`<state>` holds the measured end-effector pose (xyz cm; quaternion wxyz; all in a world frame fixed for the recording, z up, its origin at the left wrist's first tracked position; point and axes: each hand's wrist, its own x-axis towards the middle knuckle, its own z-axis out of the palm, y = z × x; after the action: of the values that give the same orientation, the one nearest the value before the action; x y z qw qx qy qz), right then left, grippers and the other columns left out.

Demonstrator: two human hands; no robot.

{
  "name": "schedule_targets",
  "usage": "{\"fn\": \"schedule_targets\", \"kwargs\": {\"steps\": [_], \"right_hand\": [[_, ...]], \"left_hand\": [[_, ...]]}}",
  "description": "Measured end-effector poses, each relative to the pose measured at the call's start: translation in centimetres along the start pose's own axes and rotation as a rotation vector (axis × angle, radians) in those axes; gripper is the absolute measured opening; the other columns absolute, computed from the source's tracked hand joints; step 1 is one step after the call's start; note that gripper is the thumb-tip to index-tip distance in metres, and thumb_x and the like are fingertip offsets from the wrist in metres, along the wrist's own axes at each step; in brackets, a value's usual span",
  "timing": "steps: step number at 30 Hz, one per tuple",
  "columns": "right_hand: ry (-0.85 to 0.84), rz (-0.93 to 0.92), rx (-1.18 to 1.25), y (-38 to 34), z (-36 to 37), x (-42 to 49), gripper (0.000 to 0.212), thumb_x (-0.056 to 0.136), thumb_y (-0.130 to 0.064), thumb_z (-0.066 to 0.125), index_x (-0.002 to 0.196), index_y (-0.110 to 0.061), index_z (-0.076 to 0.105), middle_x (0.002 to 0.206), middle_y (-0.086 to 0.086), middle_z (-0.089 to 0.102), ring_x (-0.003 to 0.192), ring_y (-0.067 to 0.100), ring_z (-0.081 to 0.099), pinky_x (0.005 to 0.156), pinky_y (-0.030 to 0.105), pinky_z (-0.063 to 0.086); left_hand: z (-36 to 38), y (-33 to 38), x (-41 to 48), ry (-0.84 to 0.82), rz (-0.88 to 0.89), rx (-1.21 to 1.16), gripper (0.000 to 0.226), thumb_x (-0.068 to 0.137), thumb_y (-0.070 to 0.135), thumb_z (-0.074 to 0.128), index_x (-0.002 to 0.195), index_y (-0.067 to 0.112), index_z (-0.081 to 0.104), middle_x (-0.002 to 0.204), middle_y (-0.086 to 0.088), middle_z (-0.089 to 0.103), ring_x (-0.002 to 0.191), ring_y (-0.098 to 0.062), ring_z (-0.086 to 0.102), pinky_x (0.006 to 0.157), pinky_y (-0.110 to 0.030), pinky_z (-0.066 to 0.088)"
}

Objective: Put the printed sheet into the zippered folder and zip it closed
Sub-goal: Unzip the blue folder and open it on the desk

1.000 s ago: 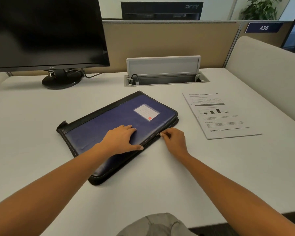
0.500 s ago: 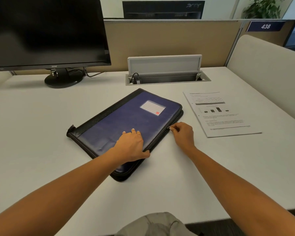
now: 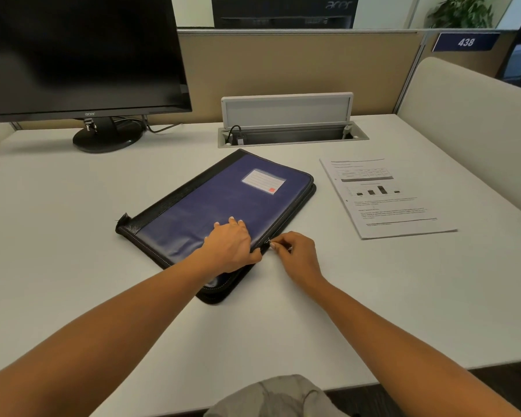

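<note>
Blue zippered folder [image 3: 223, 203] with black trim, flat on the white table [image 3: 57, 236], set at a slant, label window [image 3: 263, 181] near its far right corner. Left hand [image 3: 229, 248] pressed palm down on the near part of the cover, fingers spread flat, thumb hooked over the right edge, gripping nothing. Right hand [image 3: 298, 255] just beside that edge, thumb and forefinger pinched on the small metal zipper pull [image 3: 269, 242], remaining fingers curled. Zipper track along the right side; open or closed past the pull, cannot tell. Printed sheet [image 3: 385, 197] lying flat on the table to the right of the folder, apart from it, bar chart and text lines face up. Behind the folder, a cable box [image 3: 292, 135] sunk in the table with its lid raised. Far left, a dark monitor [image 3: 79, 52] on a round stand. Tan partition [image 3: 298, 64] along the back, number plate "438" [image 3: 466, 42] at the far right.
</note>
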<state>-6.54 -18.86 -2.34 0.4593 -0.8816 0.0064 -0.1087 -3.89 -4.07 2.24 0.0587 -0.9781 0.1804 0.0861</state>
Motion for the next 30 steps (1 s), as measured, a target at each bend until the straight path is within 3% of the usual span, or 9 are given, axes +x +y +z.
{"fn": "schedule_targets", "kwargs": {"steps": [3, 6, 10, 13, 17, 21, 24, 27, 30], "right_hand": [[-0.014, -0.011, -0.002, -0.1, 0.0, -0.6, 0.011, 0.083, -0.01, 0.063, 0.087, -0.004, 0.07, 0.087, 0.012, 0.069, 0.075, 0.014, 0.055, 0.063, 0.01, 0.038], [-0.1, -0.074, -0.002, -0.6, 0.3, -1.8, 0.01, 0.081, -0.005, 0.062, 0.085, -0.002, 0.07, 0.085, 0.015, 0.069, 0.075, 0.017, 0.057, 0.067, 0.02, 0.041], [-0.213, -0.138, 0.016, -1.2, 1.1, -3.2, 0.012, 0.082, -0.008, 0.062, 0.088, -0.003, 0.071, 0.088, 0.014, 0.069, 0.079, 0.021, 0.06, 0.07, 0.018, 0.04], [-0.216, -0.119, 0.037, -1.3, 0.9, -3.0, 0.014, 0.083, -0.011, 0.062, 0.091, -0.003, 0.071, 0.09, 0.015, 0.069, 0.082, 0.024, 0.061, 0.075, 0.026, 0.046], [-0.227, -0.115, 0.022, -1.3, 0.7, -2.7, 0.014, 0.083, -0.012, 0.062, 0.091, -0.004, 0.071, 0.091, 0.015, 0.069, 0.083, 0.024, 0.061, 0.077, 0.029, 0.046], [-0.238, -0.114, 0.017, -1.0, 0.4, -2.2, 0.013, 0.083, -0.013, 0.063, 0.09, -0.005, 0.072, 0.088, 0.014, 0.069, 0.075, 0.017, 0.056, 0.071, 0.022, 0.042], [-0.233, -0.109, 0.02, -0.9, 0.0, -1.8, 0.012, 0.081, -0.014, 0.065, 0.088, -0.007, 0.072, 0.086, 0.013, 0.069, 0.074, 0.017, 0.057, 0.068, 0.02, 0.041], [-0.205, -0.096, 0.004, -0.3, -0.8, -1.2, 0.011, 0.08, -0.014, 0.067, 0.086, -0.008, 0.073, 0.084, 0.014, 0.069, 0.078, 0.023, 0.061, 0.069, 0.022, 0.042], [-0.175, -0.08, -0.031, 0.4, -1.8, -0.4, 0.009, 0.08, -0.012, 0.067, 0.084, -0.007, 0.073, 0.084, 0.014, 0.07, 0.078, 0.023, 0.061, 0.063, 0.01, 0.038]], "left_hand": [[-0.2, 0.1, 0.2, 0.02, 0.008, 0.01, 0.072, 0.089, 0.054, 0.037, 0.128, -0.006, 0.037, 0.129, -0.027, 0.046, 0.117, -0.039, 0.047, 0.098, -0.047, 0.039], [-0.5, 0.2, 0.6, 0.037, 0.025, 0.037, 0.064, 0.091, 0.049, 0.035, 0.124, -0.006, 0.044, 0.128, -0.025, 0.048, 0.117, -0.04, 0.046, 0.097, -0.048, 0.04], [-0.9, 0.2, 1.8, 0.053, 0.014, 0.037, 0.059, 0.092, 0.046, 0.034, 0.114, -0.006, 0.049, 0.12, -0.026, 0.052, 0.113, -0.039, 0.049, 0.094, -0.048, 0.04], [-0.8, 0.3, 2.7, 0.086, -0.007, 0.022, 0.055, 0.089, 0.048, 0.038, 0.103, -0.003, 0.054, 0.105, -0.022, 0.056, 0.093, -0.031, 0.05, 0.084, -0.043, 0.043], [-0.8, 0.0, 3.0, 0.138, -0.053, 0.015, 0.054, 0.083, 0.058, 0.044, 0.089, 0.005, 0.056, 0.078, -0.008, 0.047, 0.071, -0.019, 0.042, 0.063, -0.032, 0.037], [-0.5, -1.4, 2.5, 0.156, -0.05, 0.005, 0.067, 0.08, 0.071, 0.037, 0.099, 0.009, 0.056, 0.092, -0.006, 0.061, 0.074, -0.02, 0.053, 0.062, -0.031, 0.042], [-0.2, -2.8, 1.4, 0.158, 0.007, -0.072, 0.071, 0.08, 0.072, 0.033, 0.115, 0.014, 0.054, 0.113, -0.007, 0.062, 0.095, -0.021, 0.059, 0.075, -0.034, 0.047], [0.5, -4.0, -0.2, 0.073, 0.077, -0.169, 0.079, 0.08, 0.07, 0.035, 0.14, 0.02, 0.032, 0.15, -0.001, 0.032, 0.136, -0.02, 0.033, 0.105, -0.041, 0.035], [1.1, -4.3, -1.4, 0.008, 0.13, -0.188, 0.086, 0.077, 0.072, 0.036, 0.146, 0.024, 0.015, 0.156, 0.003, 0.012, 0.143, -0.018, 0.01, 0.114, -0.046, 0.017]]}}
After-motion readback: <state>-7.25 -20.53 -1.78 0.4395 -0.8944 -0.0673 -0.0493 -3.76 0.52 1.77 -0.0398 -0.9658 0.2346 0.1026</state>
